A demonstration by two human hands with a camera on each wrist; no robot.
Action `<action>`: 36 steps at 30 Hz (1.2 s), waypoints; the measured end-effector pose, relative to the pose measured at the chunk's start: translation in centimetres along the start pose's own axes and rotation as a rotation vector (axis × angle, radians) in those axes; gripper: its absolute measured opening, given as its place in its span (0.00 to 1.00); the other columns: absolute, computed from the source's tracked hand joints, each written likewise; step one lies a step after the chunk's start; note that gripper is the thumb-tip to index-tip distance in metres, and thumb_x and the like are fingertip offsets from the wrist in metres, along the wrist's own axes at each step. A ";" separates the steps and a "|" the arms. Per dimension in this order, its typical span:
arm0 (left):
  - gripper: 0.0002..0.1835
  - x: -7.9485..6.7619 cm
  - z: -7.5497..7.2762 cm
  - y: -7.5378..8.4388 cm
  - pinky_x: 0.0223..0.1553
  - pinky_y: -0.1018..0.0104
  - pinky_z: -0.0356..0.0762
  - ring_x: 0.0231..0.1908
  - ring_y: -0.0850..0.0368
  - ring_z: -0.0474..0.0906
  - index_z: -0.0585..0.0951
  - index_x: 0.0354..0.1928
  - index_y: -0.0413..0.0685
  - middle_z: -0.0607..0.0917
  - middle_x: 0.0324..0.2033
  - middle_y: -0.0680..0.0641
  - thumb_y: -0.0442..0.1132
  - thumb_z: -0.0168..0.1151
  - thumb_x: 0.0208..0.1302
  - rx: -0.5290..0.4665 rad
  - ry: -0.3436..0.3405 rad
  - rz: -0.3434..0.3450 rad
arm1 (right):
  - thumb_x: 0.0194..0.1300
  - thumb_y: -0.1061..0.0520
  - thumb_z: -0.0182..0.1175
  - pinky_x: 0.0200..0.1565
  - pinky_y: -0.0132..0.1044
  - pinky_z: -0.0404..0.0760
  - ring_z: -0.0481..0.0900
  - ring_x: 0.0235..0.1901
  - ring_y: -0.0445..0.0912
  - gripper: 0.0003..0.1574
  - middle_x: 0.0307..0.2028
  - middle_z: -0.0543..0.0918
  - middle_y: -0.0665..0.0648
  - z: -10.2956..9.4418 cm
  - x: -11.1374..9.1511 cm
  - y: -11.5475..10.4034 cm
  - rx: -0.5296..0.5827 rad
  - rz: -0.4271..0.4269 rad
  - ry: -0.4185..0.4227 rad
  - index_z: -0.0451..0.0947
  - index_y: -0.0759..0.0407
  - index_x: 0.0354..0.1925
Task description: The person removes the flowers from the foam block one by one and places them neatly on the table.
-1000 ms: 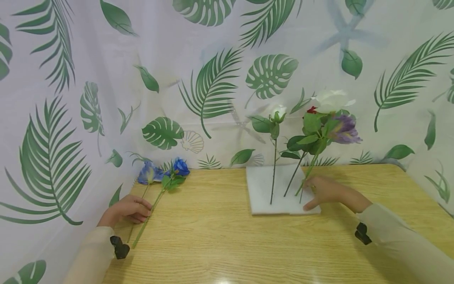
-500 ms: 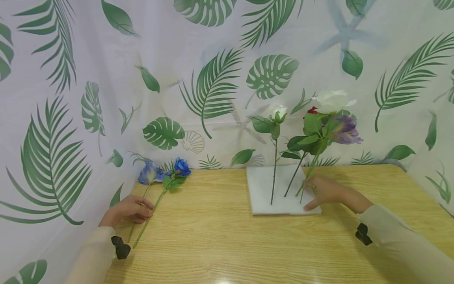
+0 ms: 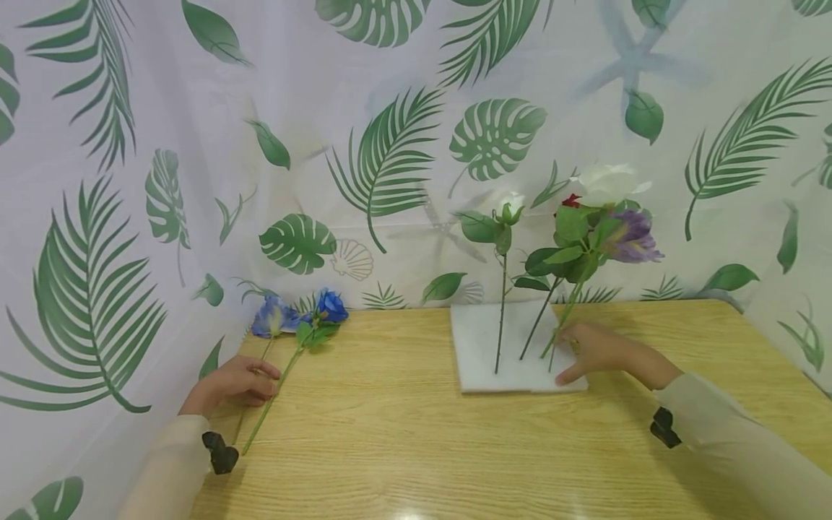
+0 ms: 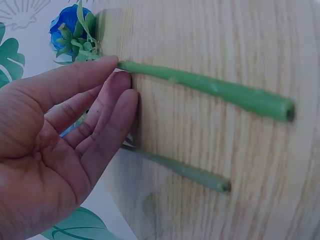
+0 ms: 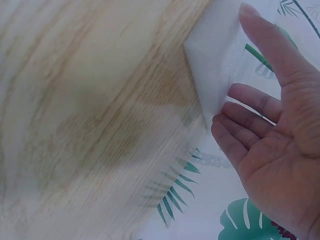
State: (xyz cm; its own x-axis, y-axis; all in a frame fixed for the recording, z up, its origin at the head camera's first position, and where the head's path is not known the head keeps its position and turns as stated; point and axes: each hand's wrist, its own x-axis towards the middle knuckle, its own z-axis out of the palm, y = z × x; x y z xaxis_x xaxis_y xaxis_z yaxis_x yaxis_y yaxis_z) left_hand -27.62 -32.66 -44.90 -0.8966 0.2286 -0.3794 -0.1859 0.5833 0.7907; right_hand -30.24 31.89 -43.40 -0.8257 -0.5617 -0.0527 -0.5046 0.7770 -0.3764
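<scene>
In the head view my left hand (image 3: 234, 383) lies over the stems of two blue flowers at the table's left. The blue rose (image 3: 333, 306) has a thick green stem (image 4: 215, 85), with my fingertips right at it in the left wrist view. A paler blue flower (image 3: 273, 318) lies beside it, its thinner stem (image 4: 185, 170) passing behind my fingers. My right hand (image 3: 601, 354) rests at the right edge of a white foam board (image 3: 477, 361), thumb and fingers spread apart. From the board rise a white rosebud (image 3: 508, 207), a white rose (image 3: 607, 185) and a purple flower (image 3: 630, 237).
A red flower (image 3: 569, 203) shows partly behind the white rose. The wooden table (image 3: 390, 433) meets a leaf-printed cloth (image 3: 390, 58) at its back and left sides. Black wrist cameras (image 3: 219, 453) are strapped over my sleeves (image 3: 734, 433).
</scene>
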 end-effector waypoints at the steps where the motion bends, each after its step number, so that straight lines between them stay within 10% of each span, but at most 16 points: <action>1: 0.23 0.1 0.0 0.0 0.42 0.59 0.89 0.36 0.55 0.86 0.77 0.59 0.26 0.88 0.42 0.43 0.32 0.67 0.64 -0.002 0.006 0.002 | 0.45 0.41 0.82 0.55 0.62 0.81 0.80 0.54 0.70 0.49 0.52 0.83 0.76 0.0 0.0 0.0 0.001 0.002 0.000 0.81 0.77 0.52; 18: 0.24 1.6 1.5 3.2 0.45 0.50 0.88 0.39 0.43 0.87 0.74 0.63 0.25 0.86 0.44 0.31 0.33 0.61 0.69 0.040 0.159 0.181 | 0.42 0.41 0.83 0.52 0.58 0.84 0.84 0.47 0.65 0.46 0.45 0.87 0.71 0.2 0.4 0.5 -0.033 -0.042 0.038 0.83 0.75 0.46; 36: 0.21 6.1 8.3 12.8 0.55 0.48 0.86 0.49 0.40 0.85 0.79 0.62 0.35 0.85 0.48 0.33 0.36 0.64 0.71 -0.144 0.029 0.351 | 0.43 0.41 0.83 0.50 0.57 0.85 0.84 0.47 0.64 0.46 0.45 0.87 0.71 0.2 0.4 0.6 -0.049 -0.050 0.032 0.83 0.76 0.47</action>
State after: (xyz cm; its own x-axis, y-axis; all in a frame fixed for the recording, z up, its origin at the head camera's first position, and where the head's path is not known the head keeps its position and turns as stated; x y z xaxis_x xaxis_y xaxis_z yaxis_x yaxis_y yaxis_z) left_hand -32.12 -17.33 -41.06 -0.9263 0.3717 -0.0608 0.0823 0.3572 0.9304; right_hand -30.84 32.09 -43.88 -0.8065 -0.5913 -0.0053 -0.5563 0.7617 -0.3323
